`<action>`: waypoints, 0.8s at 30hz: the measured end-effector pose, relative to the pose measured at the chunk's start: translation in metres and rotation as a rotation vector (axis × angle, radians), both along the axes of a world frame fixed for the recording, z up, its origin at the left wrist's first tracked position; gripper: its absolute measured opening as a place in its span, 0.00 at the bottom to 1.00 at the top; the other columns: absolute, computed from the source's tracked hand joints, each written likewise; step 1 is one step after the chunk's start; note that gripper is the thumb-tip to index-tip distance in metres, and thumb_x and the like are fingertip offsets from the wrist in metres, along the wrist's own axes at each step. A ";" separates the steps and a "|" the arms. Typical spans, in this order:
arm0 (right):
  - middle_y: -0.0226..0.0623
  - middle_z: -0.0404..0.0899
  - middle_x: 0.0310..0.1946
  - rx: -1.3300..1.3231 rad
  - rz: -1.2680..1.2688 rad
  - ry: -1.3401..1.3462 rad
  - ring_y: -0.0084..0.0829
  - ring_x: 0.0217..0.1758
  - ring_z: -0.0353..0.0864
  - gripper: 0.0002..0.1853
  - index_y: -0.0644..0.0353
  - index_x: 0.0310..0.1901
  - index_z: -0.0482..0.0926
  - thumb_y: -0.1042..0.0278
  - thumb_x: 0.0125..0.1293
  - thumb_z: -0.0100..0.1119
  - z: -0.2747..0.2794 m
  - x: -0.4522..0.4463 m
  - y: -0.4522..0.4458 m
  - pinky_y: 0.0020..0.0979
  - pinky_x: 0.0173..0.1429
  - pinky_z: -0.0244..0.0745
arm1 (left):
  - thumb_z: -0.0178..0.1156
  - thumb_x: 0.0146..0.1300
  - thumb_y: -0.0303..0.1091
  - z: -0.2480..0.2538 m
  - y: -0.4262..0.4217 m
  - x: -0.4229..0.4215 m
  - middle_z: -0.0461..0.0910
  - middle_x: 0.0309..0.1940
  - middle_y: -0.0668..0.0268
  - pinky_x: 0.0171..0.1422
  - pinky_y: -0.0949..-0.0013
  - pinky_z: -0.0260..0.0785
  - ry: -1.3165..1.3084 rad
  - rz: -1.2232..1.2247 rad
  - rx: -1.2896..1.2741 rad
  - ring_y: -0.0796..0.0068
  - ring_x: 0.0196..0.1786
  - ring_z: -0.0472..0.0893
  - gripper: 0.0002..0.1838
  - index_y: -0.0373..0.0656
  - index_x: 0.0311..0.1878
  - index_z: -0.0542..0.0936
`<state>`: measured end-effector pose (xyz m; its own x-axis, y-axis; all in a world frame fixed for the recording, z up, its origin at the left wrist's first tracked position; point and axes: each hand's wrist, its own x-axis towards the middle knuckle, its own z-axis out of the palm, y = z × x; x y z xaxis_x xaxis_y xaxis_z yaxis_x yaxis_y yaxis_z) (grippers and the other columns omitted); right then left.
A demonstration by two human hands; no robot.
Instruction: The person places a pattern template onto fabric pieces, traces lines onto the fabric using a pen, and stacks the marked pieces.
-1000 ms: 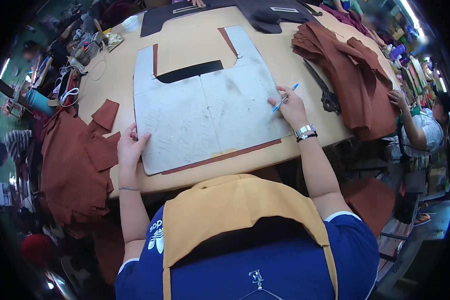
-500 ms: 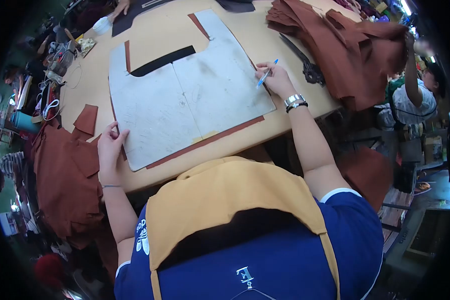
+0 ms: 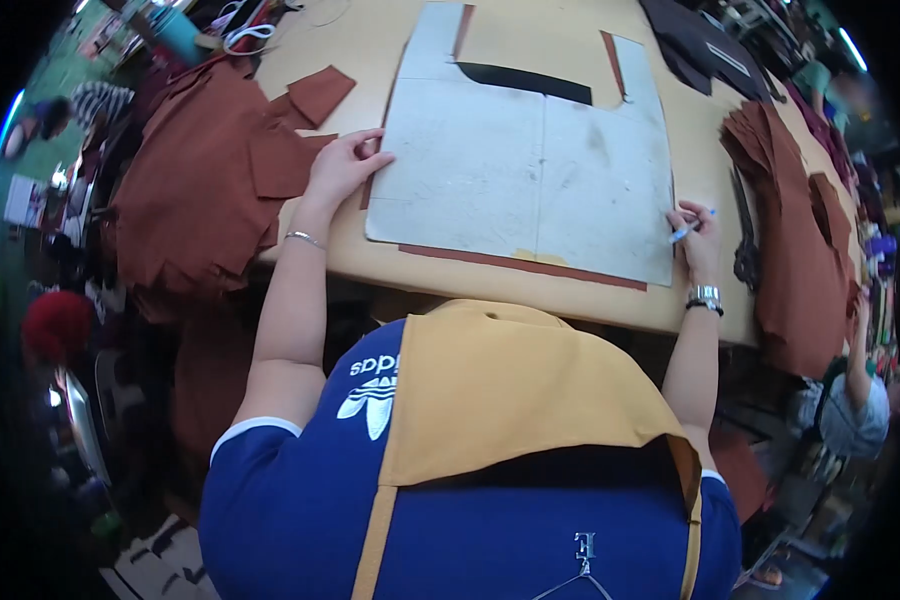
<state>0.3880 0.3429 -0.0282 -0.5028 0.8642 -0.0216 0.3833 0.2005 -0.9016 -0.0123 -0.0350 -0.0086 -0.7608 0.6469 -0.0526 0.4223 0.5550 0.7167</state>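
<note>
A large pale grey pattern template [image 3: 470, 160] with a deep notch at its far side lies flat on the table. Rust-brown leather-like material [image 3: 530, 270] shows from under its near edge, and a black strip [image 3: 530, 82] lies in the notch. My left hand [image 3: 345, 172] is closed at the template's left edge, thumb on top and fingers curled at the rim. At the right edge, my right hand [image 3: 702, 240] grips a blue-and-white pen [image 3: 685, 234] between thumb and fingers, its tip close to the template's border.
Rust-brown pieces hang over the table [image 3: 310, 235] in a pile [image 3: 200, 180] on the left. More brown material [image 3: 795, 250] is stacked on the right, beside dark shears [image 3: 744, 230]. Dark cut pieces [image 3: 705, 45] lie at the far right. Another person [image 3: 850, 410] stands at the right.
The view has turned, so the template and both hands appear shifted right and rotated. Both hands remain at the template's side edges, with the pen still in my right hand.
</note>
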 end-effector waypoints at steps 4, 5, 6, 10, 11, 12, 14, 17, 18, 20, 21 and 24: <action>0.34 0.82 0.35 -0.050 0.002 0.026 0.19 0.35 0.79 0.19 0.65 0.49 0.78 0.72 0.57 0.71 0.004 -0.001 -0.002 0.20 0.39 0.74 | 0.70 0.52 0.49 0.000 0.000 0.000 0.78 0.28 0.74 0.44 0.71 0.71 -0.014 0.049 -0.053 0.80 0.33 0.78 0.28 0.53 0.58 0.81; 0.33 0.82 0.34 -0.059 0.001 0.024 0.19 0.34 0.79 0.19 0.65 0.48 0.78 0.72 0.57 0.71 0.005 0.000 -0.003 0.20 0.39 0.73 | 0.70 0.52 0.49 -0.003 0.000 -0.002 0.78 0.28 0.74 0.44 0.72 0.72 -0.025 0.050 -0.036 0.80 0.33 0.78 0.28 0.53 0.58 0.81; 0.33 0.82 0.34 -0.070 -0.003 0.021 0.19 0.34 0.78 0.19 0.65 0.48 0.77 0.72 0.57 0.71 0.005 0.000 -0.003 0.20 0.38 0.73 | 0.70 0.52 0.49 -0.006 0.001 -0.005 0.78 0.28 0.74 0.44 0.72 0.72 -0.037 0.050 -0.020 0.80 0.33 0.78 0.28 0.53 0.58 0.81; 0.34 0.83 0.35 -0.012 0.037 0.015 0.20 0.35 0.79 0.18 0.66 0.47 0.79 0.71 0.57 0.71 0.004 -0.001 -0.005 0.21 0.39 0.74 | 0.70 0.52 0.49 0.000 -0.001 0.000 0.77 0.27 0.74 0.43 0.72 0.71 0.034 0.027 -0.018 0.79 0.32 0.78 0.28 0.53 0.58 0.81; 0.34 0.83 0.35 0.006 0.051 0.001 0.20 0.36 0.80 0.18 0.66 0.47 0.79 0.70 0.56 0.71 0.003 -0.002 -0.004 0.22 0.40 0.74 | 0.70 0.53 0.49 0.006 0.000 0.002 0.77 0.26 0.73 0.42 0.71 0.71 0.071 0.028 -0.057 0.79 0.32 0.77 0.28 0.53 0.58 0.81; 0.34 0.84 0.35 0.028 0.051 -0.018 0.21 0.37 0.80 0.18 0.66 0.47 0.80 0.70 0.56 0.71 0.003 0.001 -0.001 0.23 0.41 0.75 | 0.70 0.53 0.48 0.008 0.001 0.003 0.77 0.26 0.72 0.42 0.71 0.71 0.105 0.016 -0.091 0.78 0.32 0.77 0.28 0.52 0.58 0.81; 0.34 0.84 0.35 0.080 -0.027 -0.078 0.22 0.37 0.81 0.19 0.65 0.46 0.81 0.67 0.55 0.72 -0.007 0.003 0.003 0.25 0.42 0.76 | 0.70 0.55 0.45 -0.007 -0.001 -0.005 0.74 0.24 0.73 0.35 0.75 0.68 0.065 -0.013 -0.012 0.83 0.29 0.74 0.28 0.46 0.58 0.80; 0.34 0.84 0.34 0.109 -0.046 -0.143 0.23 0.35 0.82 0.19 0.64 0.47 0.81 0.66 0.54 0.72 0.020 -0.002 -0.015 0.27 0.41 0.77 | 0.70 0.56 0.43 -0.007 0.000 -0.007 0.71 0.25 0.75 0.33 0.77 0.65 0.051 -0.030 0.010 0.85 0.27 0.69 0.28 0.43 0.59 0.79; 0.34 0.84 0.34 0.104 -0.039 -0.127 0.23 0.34 0.82 0.19 0.64 0.46 0.81 0.67 0.53 0.72 0.024 -0.003 -0.018 0.27 0.40 0.77 | 0.70 0.57 0.40 -0.014 -0.001 -0.012 0.70 0.25 0.75 0.34 0.77 0.65 0.058 -0.048 0.043 0.86 0.28 0.69 0.27 0.42 0.59 0.79; 0.33 0.82 0.33 -0.064 -0.066 0.024 0.23 0.33 0.81 0.17 0.64 0.45 0.81 0.72 0.54 0.71 0.017 -0.003 -0.015 0.26 0.38 0.77 | 0.70 0.57 0.35 -0.019 0.000 -0.018 0.69 0.25 0.76 0.34 0.79 0.64 0.005 -0.076 0.092 0.86 0.28 0.67 0.26 0.41 0.59 0.79; 0.33 0.82 0.32 -0.062 -0.064 0.028 0.23 0.33 0.80 0.16 0.65 0.45 0.81 0.73 0.54 0.71 0.014 -0.002 -0.013 0.26 0.38 0.76 | 0.70 0.57 0.32 -0.016 0.001 -0.014 0.68 0.26 0.77 0.34 0.80 0.64 -0.024 -0.050 0.073 0.86 0.28 0.67 0.25 0.40 0.59 0.78; 0.32 0.81 0.32 -0.067 -0.052 0.054 0.21 0.32 0.79 0.15 0.65 0.44 0.80 0.76 0.53 0.70 0.005 -0.004 -0.011 0.25 0.37 0.76 | 0.69 0.58 0.28 -0.014 0.000 -0.009 0.67 0.27 0.78 0.34 0.82 0.63 -0.124 -0.045 0.146 0.86 0.28 0.66 0.25 0.37 0.60 0.77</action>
<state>0.3842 0.3324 -0.0229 -0.4595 0.8865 -0.0544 0.3416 0.1198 -0.9322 -0.0212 -0.0353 -0.0221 -0.7246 0.6875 -0.0470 0.3479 0.4239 0.8362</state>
